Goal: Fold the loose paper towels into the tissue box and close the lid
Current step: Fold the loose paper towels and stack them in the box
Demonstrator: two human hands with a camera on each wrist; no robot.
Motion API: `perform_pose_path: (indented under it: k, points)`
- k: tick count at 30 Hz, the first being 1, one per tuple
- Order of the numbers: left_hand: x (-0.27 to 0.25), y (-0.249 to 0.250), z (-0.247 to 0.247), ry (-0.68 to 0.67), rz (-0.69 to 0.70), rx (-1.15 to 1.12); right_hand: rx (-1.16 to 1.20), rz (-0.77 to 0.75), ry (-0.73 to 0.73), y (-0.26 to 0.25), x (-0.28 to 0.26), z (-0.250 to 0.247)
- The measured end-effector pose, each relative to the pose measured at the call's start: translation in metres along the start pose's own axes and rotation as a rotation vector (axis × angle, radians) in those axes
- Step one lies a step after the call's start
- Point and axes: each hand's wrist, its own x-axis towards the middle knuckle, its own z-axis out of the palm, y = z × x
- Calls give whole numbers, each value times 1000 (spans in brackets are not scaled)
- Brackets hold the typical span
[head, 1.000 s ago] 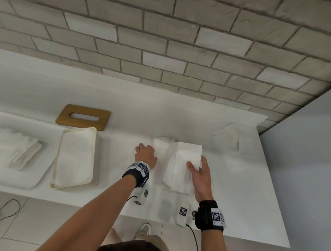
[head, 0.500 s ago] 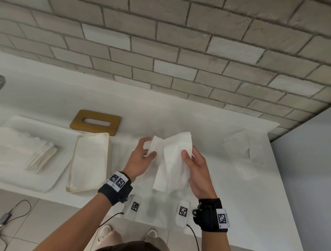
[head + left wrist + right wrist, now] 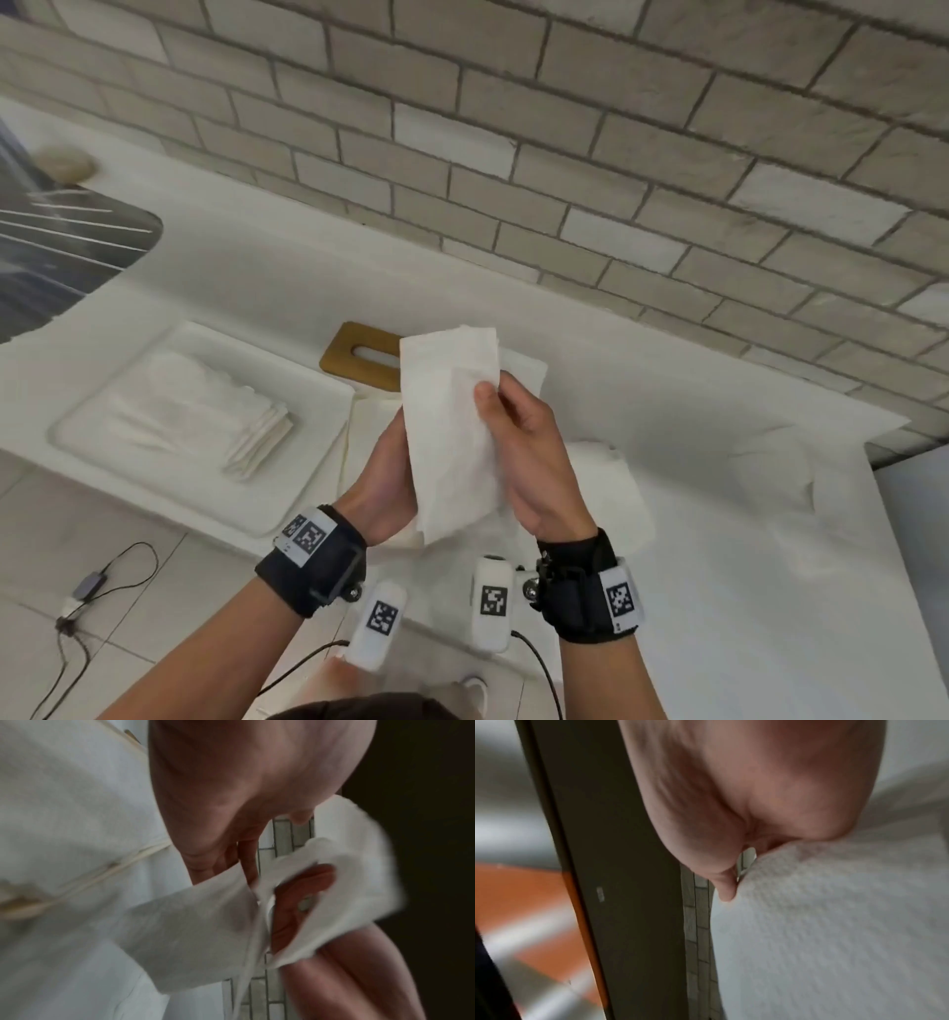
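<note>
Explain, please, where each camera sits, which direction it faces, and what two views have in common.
Head: worn on the head, looks forward and down at the counter; both forearms, left hand, right hand show.
Left wrist: looks along the left palm at its fingers; blurred.
Right wrist: looks along the right palm toward the brick wall.
Shared: all three show the folded paper towel the hands hold.

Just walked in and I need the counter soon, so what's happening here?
A person is folding a white paper towel in the air above the white counter, the left hand and right hand gripping it from either side. The open cream tissue box sits just behind it, partly hidden. Its wooden slotted lid is still off, lying near the brick wall. A stack of folded white towels rests on a white tray to the left.
</note>
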Motion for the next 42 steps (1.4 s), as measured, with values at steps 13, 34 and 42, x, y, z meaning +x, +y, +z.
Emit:
perform_pose_path:
  k: [13, 34, 42]
  points:
    - [-25, 57, -122, 358, 148, 247, -495, 46, 474, 75, 23, 79]
    - [-58, 71, -144, -12, 440, 1017, -177, -73, 174, 38, 9, 118]
    - [-49, 79, -132, -147, 587, 1388, -319, -103, -71, 21, 32, 72]
